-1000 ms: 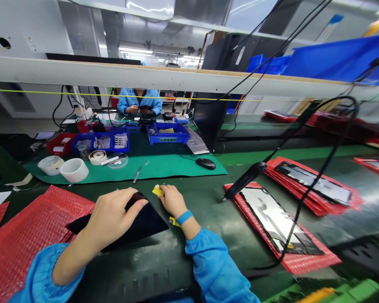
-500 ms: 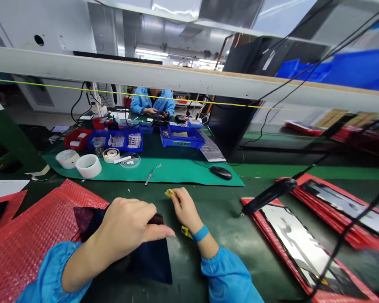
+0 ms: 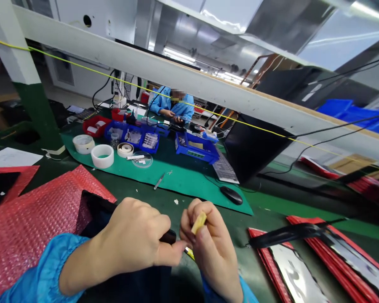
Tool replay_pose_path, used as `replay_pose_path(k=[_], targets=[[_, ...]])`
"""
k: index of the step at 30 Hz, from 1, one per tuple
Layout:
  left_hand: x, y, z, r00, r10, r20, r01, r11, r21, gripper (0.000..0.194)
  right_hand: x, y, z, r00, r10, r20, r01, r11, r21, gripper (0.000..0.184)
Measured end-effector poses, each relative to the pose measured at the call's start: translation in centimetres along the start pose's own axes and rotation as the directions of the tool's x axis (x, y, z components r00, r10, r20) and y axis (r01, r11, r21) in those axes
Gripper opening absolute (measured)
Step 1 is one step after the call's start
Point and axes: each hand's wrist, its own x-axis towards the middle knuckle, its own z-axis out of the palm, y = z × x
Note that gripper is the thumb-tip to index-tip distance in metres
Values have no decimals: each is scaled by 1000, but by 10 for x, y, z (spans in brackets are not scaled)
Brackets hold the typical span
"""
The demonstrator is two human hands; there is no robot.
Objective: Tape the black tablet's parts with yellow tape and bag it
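Note:
My left hand [image 3: 135, 240] is closed, thumb stretched to the right, around the dark edge of a thin, glossy black panel [image 3: 97, 210]. Much of the panel lies hidden under the hand and wrist. Just to the right, my right hand [image 3: 213, 248] pinches a small folded yellow strip [image 3: 198, 223] between thumb and fingers. The two hands are close together, near the left thumb tip. Between them a small yellow-and-black item [image 3: 189, 253] shows partly; its kind cannot be made out.
Red bubble wrap [image 3: 47, 206] lies at left. On the green mat [image 3: 189, 189] are tape rolls [image 3: 102, 156], tweezers [image 3: 159, 181], blue bins [image 3: 196, 147] and a mouse [image 3: 231, 195]. A black hanging screwdriver [image 3: 284, 235] crosses wrapped panels [image 3: 295, 269] at right. A co-worker [image 3: 172, 105] sits opposite.
My right hand has come back toward my left hand, turning so the yellow strip faces me. My left hand keeps its grip, slightly further right in view. The camera view has tilted.

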Motion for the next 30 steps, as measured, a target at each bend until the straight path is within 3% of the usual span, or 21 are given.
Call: replay_pose_path(k=[4, 9, 15, 21, 25, 27, 30], targets=[[0, 0, -1, 1000, -28, 6, 29, 999, -23, 45, -8, 4, 4, 998, 44, 45, -47, 997, 66, 32], [-3, 4, -8, 1000, -21, -10, 20, 999, -41, 45, -12, 2, 3, 994, 54, 90, -65, 991, 117, 58], [-4, 6, -11, 1000, -29, 5, 29, 999, -42, 42, -17, -12, 9, 976, 217, 16, -218, 969, 113, 45], [-3, 7, -10, 999, -34, 12, 34, 999, -14, 43, -29, -6, -4, 999, 7, -47, -15, 987, -161, 14], [-4, 7, -9, 999, -37, 20, 37, 999, -15, 42, -31, -1, -16, 996, -2, -90, -24, 957, -290, 34], [-4, 7, -9, 999, -28, 19, 29, 999, -19, 44, -27, -3, -14, 994, 8, -112, -40, 956, -290, 30], [-3, 6, -8, 999, -10, 37, 12, 998, -66, 52, -20, -8, -4, 997, 40, -69, -49, 990, -131, 24]])
